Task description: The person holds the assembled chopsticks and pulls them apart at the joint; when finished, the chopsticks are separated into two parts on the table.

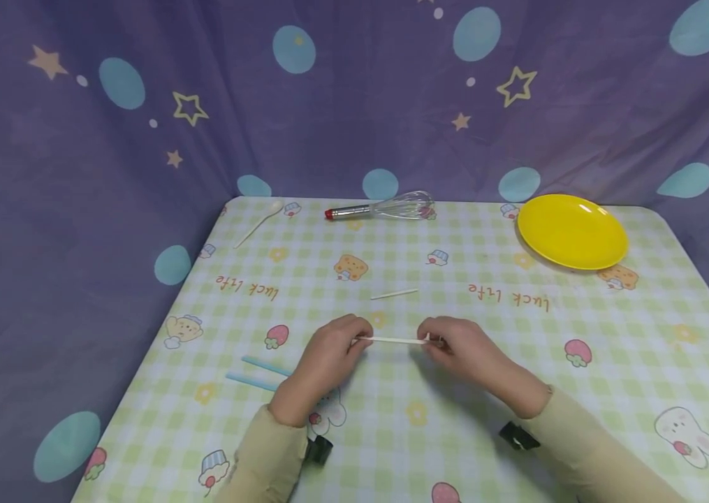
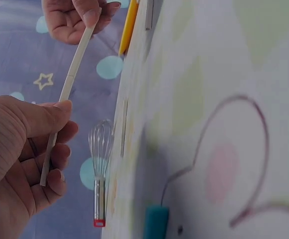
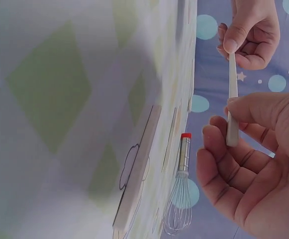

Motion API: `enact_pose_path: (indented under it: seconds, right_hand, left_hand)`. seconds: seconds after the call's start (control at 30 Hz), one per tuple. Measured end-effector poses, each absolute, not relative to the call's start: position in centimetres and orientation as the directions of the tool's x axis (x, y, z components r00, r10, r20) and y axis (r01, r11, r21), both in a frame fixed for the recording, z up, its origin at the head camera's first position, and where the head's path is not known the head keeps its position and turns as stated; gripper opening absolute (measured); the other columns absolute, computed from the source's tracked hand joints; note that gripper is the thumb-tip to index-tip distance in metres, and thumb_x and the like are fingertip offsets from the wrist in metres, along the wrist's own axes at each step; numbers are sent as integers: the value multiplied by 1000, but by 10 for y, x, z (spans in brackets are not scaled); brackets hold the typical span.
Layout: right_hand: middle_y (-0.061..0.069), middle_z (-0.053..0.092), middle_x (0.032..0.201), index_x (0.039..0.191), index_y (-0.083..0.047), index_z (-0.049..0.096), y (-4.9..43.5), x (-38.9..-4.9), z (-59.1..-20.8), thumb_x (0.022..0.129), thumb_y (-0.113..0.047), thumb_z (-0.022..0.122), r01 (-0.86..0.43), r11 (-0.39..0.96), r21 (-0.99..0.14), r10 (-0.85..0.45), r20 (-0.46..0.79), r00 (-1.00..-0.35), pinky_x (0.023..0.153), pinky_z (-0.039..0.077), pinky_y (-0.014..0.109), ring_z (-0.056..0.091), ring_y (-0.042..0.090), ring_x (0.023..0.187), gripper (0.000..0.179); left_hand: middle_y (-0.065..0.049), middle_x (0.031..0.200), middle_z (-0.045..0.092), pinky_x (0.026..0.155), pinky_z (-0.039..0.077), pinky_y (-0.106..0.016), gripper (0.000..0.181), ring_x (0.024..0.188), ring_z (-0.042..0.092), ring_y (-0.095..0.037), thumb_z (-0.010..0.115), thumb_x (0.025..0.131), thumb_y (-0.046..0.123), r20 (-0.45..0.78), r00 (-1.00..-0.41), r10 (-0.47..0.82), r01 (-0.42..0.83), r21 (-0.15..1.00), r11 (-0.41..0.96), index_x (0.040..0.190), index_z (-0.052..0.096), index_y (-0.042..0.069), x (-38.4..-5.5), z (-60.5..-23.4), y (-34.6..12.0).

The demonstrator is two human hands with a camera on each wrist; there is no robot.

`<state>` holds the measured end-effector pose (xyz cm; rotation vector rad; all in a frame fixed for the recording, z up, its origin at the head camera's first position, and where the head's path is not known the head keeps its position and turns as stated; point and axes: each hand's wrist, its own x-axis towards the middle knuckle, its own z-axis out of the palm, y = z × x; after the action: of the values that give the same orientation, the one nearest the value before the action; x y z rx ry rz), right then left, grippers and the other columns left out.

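Note:
A thin, flat, cream-coloured strip (image 1: 397, 340) is held level between both hands, above the table. My left hand (image 1: 334, 349) pinches one end between thumb and fingers; in the left wrist view the strip (image 2: 70, 74) bends slightly and has a fine line across it. The other end is pinched by my right hand (image 1: 464, 347), and its blunt tip shows past the thumb in the right wrist view (image 3: 232, 134). Beyond the hands lies a shorter cream stick (image 1: 395, 294). Two light blue strips (image 1: 252, 381) lie partly behind my left wrist. Another pale strip (image 3: 139, 172) rests near my right hand.
A whisk (image 1: 379, 209) with a red-tipped handle lies at the table's back edge. Left of it is a white spoon (image 1: 260, 223); a yellow plate (image 1: 573, 232) sits at the back right. The checked tablecloth (image 1: 631, 307) meets a purple curtain (image 1: 354, 105).

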<state>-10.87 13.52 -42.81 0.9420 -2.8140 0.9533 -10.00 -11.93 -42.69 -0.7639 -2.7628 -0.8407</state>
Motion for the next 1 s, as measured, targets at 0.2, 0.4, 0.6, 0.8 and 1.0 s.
enact_pose_path:
  seconds: [0.2,0.4,0.6,0.8,1.0]
  right_hand:
    - [-6,68,91,97,-15,70,140,-106,-427,86,-5,71,-551,632,-546,-526,220,-821,70,51,32,60,9,76,15]
    - [-6,68,90,97,-17,71,142,-104,-424,87,-7,72,-548,635,-545,-510,236,-827,68,52,30,59,7,74,14]
    - [-9,66,87,96,-17,71,142,-103,-424,86,-7,73,-554,638,-534,-497,263,-827,66,50,28,56,5,70,15]
    - [-9,65,84,95,-16,71,141,-102,-425,85,-10,75,-563,644,-518,-494,280,-823,65,50,28,55,5,69,12]
    - [-10,64,82,91,-17,71,140,-102,-427,85,-13,76,-558,667,-494,-489,275,-828,64,49,28,55,4,69,9]
  left_hand:
    - [8,86,60,70,47,-30,7,73,52,-10,70,90,15,282,-847,450,530,484,696,90,64,18,-104,-426,-107]
    - [6,89,62,70,47,-30,4,74,53,-10,70,90,15,300,-830,471,558,477,679,93,67,17,-106,-430,-97]
    - [7,90,62,70,48,-29,5,75,55,-9,70,90,17,300,-823,482,567,486,665,94,68,19,-107,-432,-87]
    - [6,92,63,71,48,-29,4,78,56,-9,68,93,17,284,-810,513,583,484,653,97,69,17,-107,-433,-78]
    - [7,89,62,69,47,-27,5,75,55,-8,69,92,17,290,-800,526,597,469,650,97,69,19,-107,-435,-72]
